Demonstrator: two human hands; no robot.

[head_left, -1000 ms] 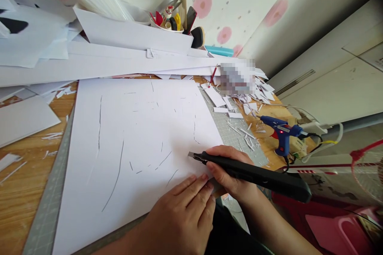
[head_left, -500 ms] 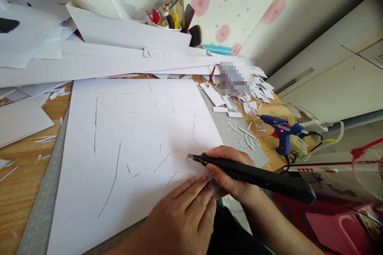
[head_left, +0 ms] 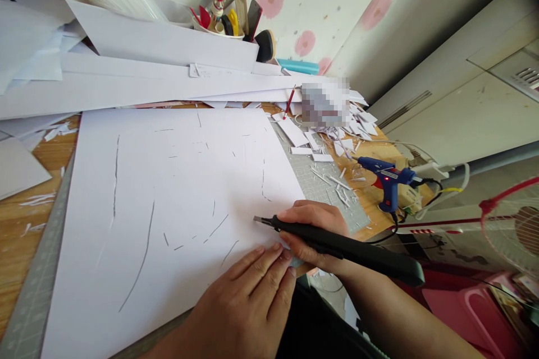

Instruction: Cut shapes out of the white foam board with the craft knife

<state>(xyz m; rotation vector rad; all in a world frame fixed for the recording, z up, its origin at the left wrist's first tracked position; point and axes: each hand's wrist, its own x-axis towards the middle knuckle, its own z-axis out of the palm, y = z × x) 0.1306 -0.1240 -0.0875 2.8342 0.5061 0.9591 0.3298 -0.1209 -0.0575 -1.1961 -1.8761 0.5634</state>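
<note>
White sheet [head_left: 181, 190] lies on the grey cutting mat [head_left: 302, 168], my left hand [head_left: 248, 297] open flat on its near side, right hand [head_left: 318, 214] gripping the black cutter [head_left: 351, 249] — blade [head_left: 258, 219] could nick my left fingers [head_left: 245, 262] if it skids, they're that near.

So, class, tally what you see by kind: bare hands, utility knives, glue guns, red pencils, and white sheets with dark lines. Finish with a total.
Bare hands: 2 (left hand, right hand)
Utility knife: 1
Glue gun: 1
Red pencil: 1
White sheet with dark lines: 1
Total: 6
</note>
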